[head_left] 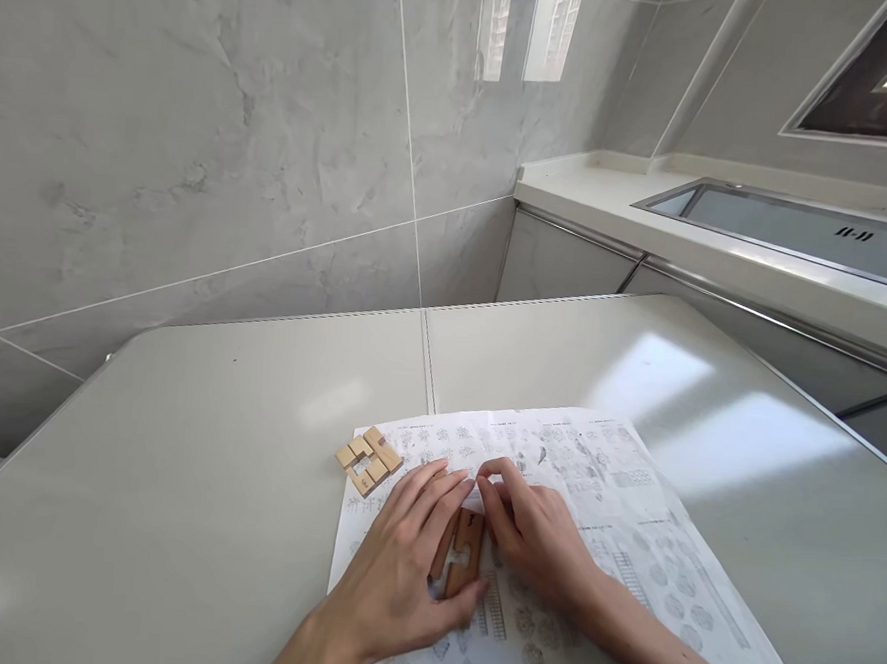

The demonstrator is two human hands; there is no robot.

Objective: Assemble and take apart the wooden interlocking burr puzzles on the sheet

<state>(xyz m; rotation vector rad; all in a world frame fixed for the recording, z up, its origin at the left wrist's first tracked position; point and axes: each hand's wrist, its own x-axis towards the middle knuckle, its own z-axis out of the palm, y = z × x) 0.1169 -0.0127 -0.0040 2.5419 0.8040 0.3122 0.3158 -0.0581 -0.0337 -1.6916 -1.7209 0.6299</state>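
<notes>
My left hand [407, 550] arches over some notched wooden puzzle pieces [466, 554] lying on the printed sheet, its thumb at their near end and its fingertips beyond their far end. The pieces lie side by side with a gap between them, and a dark mark shows on one. Just to the right, my right hand [533, 528] has its thumb and index finger pinched together close to the left fingertips. Whatever is in that pinch, if anything, is hidden. Farther left, another group of interlocked wooden pieces [383, 453] rests on the sheet's corner, with an opening in its middle.
Printed paper [612, 523] with small diagrams lies under both hands on a pale glossy table [179, 476] with a seam. Behind stands a grey tiled wall [237, 139]. At the right are a white counter [594, 196] and an inset sink [781, 224].
</notes>
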